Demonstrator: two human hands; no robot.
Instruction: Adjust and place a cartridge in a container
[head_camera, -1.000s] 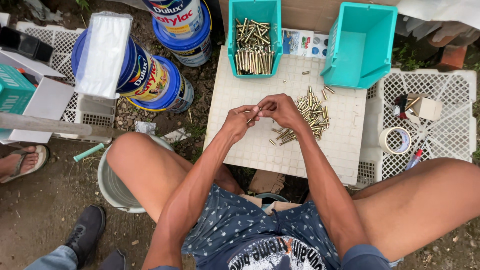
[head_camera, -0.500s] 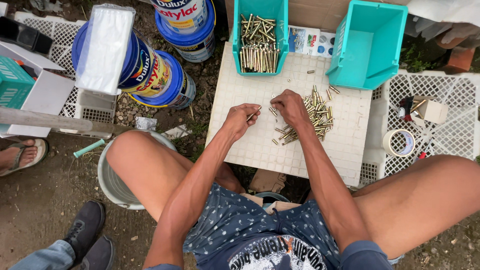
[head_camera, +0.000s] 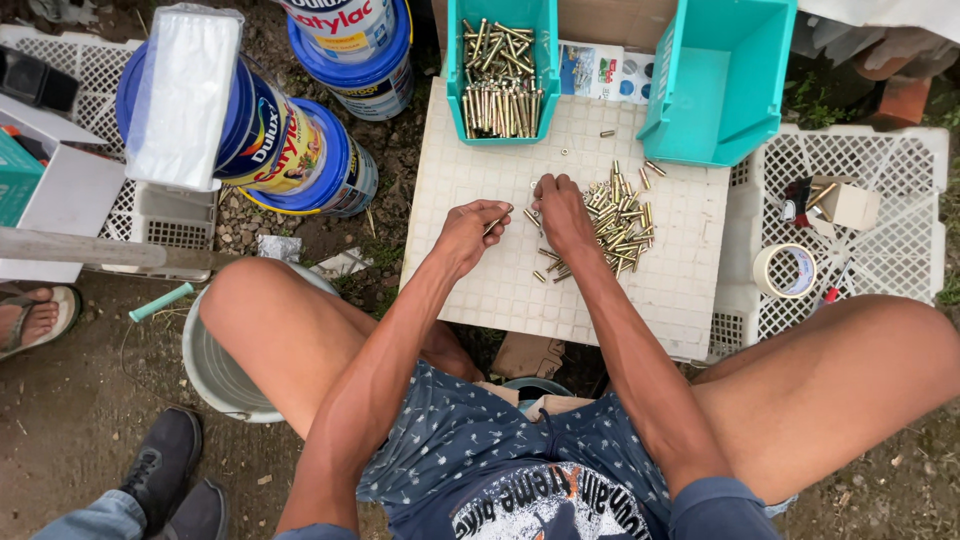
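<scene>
Brass-coloured bolts (head_camera: 617, 222) lie in a loose heap on the white grid board (head_camera: 660, 300) in the upper middle of the frame, too many and too tangled to count. The right hand (head_camera: 562, 212) rests at the heap's left edge, its fingers bent down and pinching among the nearest pieces; what it grips is hidden under the knuckles. The left hand (head_camera: 468, 232) sits just left of it, apart from the heap, with thumb and forefinger closed on one short bolt (head_camera: 497, 220) that pokes out toward the right hand. Each piece is a short, shiny yellow-metal rod, some with a wider collar at one end. A few strays lie singly on the board above and below the heap. Two teal bins stand at the top edge: the left bin (head_camera: 455, 90) holds a second packed batch of the same bolts, the right bin (head_camera: 725, 85) is tipped on its side. Three paint cans (head_camera: 300, 150) sit in the upper left, and one tape roll (head_camera: 785, 271) lies on the white crate at the right.
</scene>
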